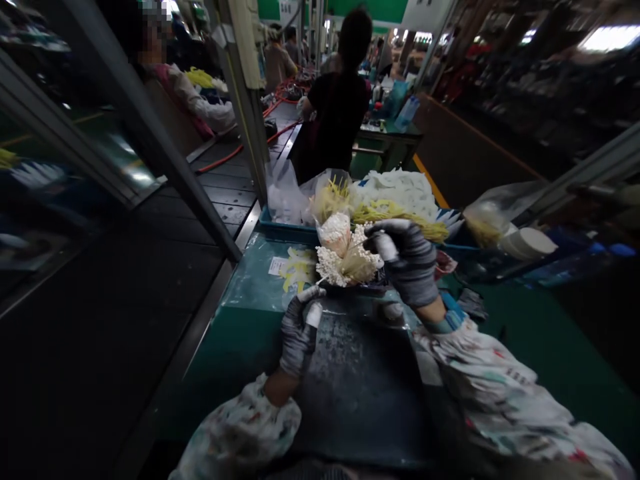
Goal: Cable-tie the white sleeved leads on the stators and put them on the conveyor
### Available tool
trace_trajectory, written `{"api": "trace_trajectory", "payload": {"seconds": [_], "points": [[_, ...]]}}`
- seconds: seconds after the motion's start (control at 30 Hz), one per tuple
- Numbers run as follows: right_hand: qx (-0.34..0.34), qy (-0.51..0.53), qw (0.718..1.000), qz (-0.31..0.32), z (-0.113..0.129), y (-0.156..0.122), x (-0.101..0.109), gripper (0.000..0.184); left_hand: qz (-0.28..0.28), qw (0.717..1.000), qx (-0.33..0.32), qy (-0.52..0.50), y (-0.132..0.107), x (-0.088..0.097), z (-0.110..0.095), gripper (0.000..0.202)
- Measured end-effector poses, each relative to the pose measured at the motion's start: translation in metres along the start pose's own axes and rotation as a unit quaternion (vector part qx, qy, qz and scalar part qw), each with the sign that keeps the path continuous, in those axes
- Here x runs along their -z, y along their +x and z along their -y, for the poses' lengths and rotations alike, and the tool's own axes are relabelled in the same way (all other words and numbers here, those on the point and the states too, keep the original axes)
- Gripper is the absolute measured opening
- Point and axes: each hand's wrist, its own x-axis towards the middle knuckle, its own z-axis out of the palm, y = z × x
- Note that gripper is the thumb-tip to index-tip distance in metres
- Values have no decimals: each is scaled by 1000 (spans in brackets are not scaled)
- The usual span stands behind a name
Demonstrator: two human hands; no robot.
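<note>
Your left hand (299, 333), in a grey glove with white fingertip covers, has its thumb and forefinger pressed together at the end of a thin white stem (321, 280), which sticks out of a bundle of white bead-tipped stamens (340, 260). The bundle sits just ahead of your grip, between your hands. Your right hand (407, 260), gloved alike, curls against the bundle; you cannot tell whether it pinches anything. Below your grip lies a worn dark mat (350, 380) on a teal workbench (215, 360). Beyond the bundle, a blue plastic crate (285, 232) holds long yellow stamens (400, 213). Left of the bench runs a black conveyor belt (225, 197), and farther ahead a person in a black shirt (340, 113) stands in a busy factory aisle.
</note>
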Motion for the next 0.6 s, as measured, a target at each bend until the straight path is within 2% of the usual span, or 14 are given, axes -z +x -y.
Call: {"api": "trace_trajectory", "payload": {"seconds": [0.13,0.27,0.37,0.47,0.53,0.6], "points": [[41,-57,995,69,-33,1,-22,17,-5,1000,7,-10,1,-2,7,28],[68,-213,966,128,-50,0,-35,24,-5,1000,10,-13,1,-6,20,32],[73,-321,927,178,-52,3,-42,28,-2,1000,2,-7,1,-8,27,36],[79,-368,899,222,-48,7,-46,23,13,1000,0,-7,2,-8,29,36],[71,-390,889,230,-44,8,-46,18,17,1000,2,-10,3,-7,29,37],[55,-395,891,216,-40,8,-44,17,15,1000,6,-10,4,-7,29,39]]}}
